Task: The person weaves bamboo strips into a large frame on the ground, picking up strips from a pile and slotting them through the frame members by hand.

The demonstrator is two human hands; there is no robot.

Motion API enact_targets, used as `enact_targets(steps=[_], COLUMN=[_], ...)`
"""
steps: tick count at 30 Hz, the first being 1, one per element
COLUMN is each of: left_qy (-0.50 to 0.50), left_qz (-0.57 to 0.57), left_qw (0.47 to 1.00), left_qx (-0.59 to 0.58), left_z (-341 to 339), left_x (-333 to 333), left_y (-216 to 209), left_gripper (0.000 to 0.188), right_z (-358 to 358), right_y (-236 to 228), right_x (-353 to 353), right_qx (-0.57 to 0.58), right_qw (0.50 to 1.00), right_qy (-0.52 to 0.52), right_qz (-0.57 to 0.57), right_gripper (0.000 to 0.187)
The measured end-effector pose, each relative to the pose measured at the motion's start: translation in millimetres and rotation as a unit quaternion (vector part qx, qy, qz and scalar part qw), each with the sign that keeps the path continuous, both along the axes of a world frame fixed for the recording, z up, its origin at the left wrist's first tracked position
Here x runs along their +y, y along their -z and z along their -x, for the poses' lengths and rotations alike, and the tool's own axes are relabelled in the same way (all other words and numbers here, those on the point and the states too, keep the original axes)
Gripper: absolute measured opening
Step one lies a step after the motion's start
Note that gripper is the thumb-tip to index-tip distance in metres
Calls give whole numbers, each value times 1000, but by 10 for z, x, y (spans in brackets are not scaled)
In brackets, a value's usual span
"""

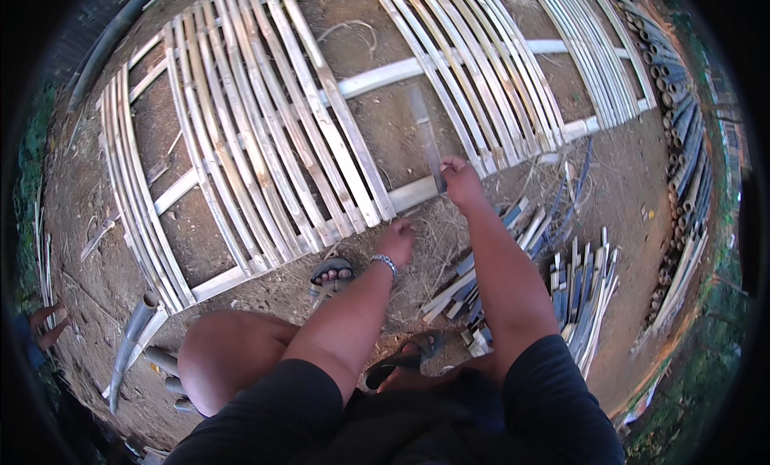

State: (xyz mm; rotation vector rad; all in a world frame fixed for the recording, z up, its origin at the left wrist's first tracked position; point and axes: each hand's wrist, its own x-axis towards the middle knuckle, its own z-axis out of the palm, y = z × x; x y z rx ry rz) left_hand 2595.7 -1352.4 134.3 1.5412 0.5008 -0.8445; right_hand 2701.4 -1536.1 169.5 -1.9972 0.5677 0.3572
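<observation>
My right hand (pixel 461 182) is closed around the lower end of a flat grey bamboo slat (pixel 426 132). Motion smears the slat, which stands over the gap between two groups of laid slats. Its lower end is beside the near pale rail (pixel 413 194) of a long bamboo frame. My left hand (pixel 396 242), with a bracelet at the wrist, hovers just on the near side of that rail. Its fingers are loosely bent and partly hidden, and nothing shows in them. Pale slats (pixel 253 132) lie side by side across the rails.
Loose bamboo strips (pixel 473 276) lie by my right forearm, and a bundle of cut slats (pixel 581 293) is farther right. Dark bamboo poles (pixel 686 144) are stacked along the right edge. A short pole (pixel 132 345) leans at lower left. Another person's feet (pixel 50 325) show at far left.
</observation>
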Motion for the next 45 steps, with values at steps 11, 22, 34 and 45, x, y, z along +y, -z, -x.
enact_targets(steps=[11,22,34,45], left_qy=[173,364,377,515], left_qz=[-2,-24,56,-26], left_qw=[982,924,924,857], left_qx=[-74,-118,-16,-21], left_z=[-41,324,257,300], left_x=[-392,-1128,-891,-684], left_y=[-191,-36,224,-54], left_gripper=[28,45,24,46], right_z=[2465,2642,2553,2799], right_y=[-165,-80,-252,29], right_x=[-1140,-575,-198,-409], right_qx=[74,113,163,114], right_qw=[924,921,940,932], right_qy=[357,148,249,338], right_qz=[-117,341,164,61], right_gripper=[20,42,55,30])
